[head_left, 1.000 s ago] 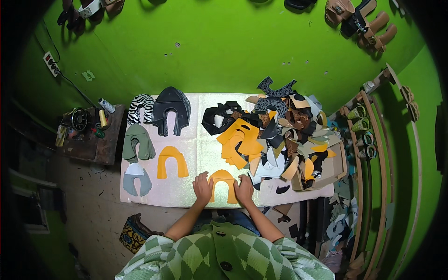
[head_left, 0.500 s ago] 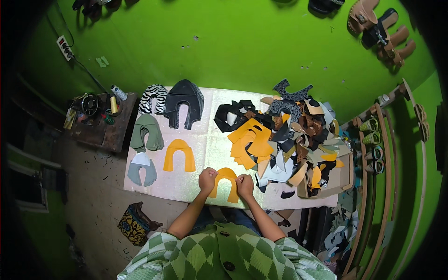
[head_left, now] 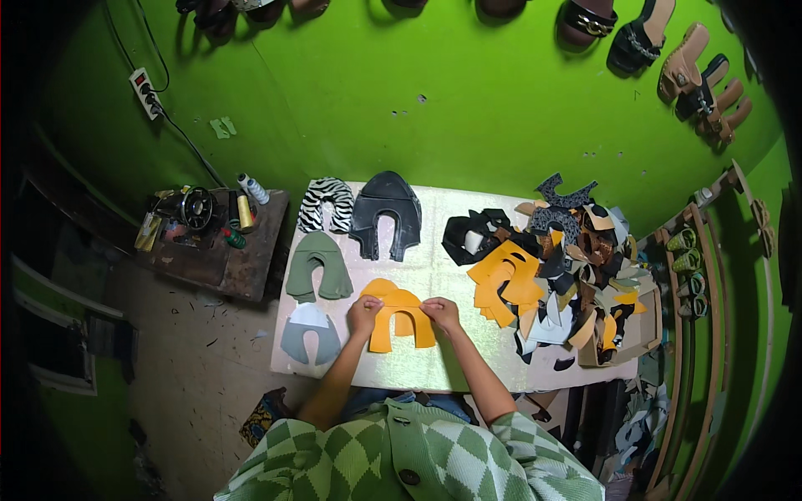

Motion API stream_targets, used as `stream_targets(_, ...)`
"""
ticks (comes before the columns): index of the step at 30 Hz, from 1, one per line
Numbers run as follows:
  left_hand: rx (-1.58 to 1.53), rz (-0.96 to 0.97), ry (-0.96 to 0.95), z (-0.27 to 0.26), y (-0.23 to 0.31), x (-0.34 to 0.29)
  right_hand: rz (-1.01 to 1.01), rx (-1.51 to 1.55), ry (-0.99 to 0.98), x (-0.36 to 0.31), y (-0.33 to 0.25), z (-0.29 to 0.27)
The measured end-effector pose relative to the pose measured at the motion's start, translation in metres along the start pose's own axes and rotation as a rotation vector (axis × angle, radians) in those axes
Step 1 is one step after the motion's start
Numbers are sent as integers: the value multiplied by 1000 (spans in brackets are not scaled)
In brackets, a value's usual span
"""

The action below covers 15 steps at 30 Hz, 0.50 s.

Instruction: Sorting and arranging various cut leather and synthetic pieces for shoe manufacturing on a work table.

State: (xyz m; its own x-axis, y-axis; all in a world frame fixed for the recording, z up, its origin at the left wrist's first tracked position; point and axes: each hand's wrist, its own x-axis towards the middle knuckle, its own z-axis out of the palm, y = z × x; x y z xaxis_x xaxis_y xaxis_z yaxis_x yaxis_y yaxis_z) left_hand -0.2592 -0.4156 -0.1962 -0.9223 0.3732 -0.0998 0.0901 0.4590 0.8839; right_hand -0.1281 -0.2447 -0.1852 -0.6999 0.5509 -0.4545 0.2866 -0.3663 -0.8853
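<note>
My left hand (head_left: 365, 316) and my right hand (head_left: 441, 314) pinch the two sides of a yellow U-shaped cutout (head_left: 425, 334) near its curved top. The cutout partly covers a yellow stack of like shape (head_left: 380, 288), whose top shows behind it; whether they touch, I cannot tell. Left of my left hand lies a grey U-shaped stack with a white top (head_left: 309, 344). Beyond it sit a green U-shaped stack (head_left: 316, 255), a zebra-striped stack (head_left: 332, 196) and a larger black stack (head_left: 387, 200).
A heap of mixed scraps (head_left: 576, 259), including yellow pieces (head_left: 508, 280), spreads over the table's right side beside a cardboard box (head_left: 647, 338). At left stands a small table with a sewing machine (head_left: 196, 209) and thread spools (head_left: 253, 188). Sandals (head_left: 585, 23) hang on the green wall.
Both hands have carried the yellow cutout leftward, from bare table near the front edge to over the yellow stack. The view has shifted, so the table appears lower and farther right.
</note>
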Motion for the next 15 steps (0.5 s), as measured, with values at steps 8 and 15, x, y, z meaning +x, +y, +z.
stream_targets(8,123,173,41,-22,-11,32,-59,-335,285,38,20,67)
stream_targets(15,160,268,47,-23,7,27,-96,-403,430,29,12,79)
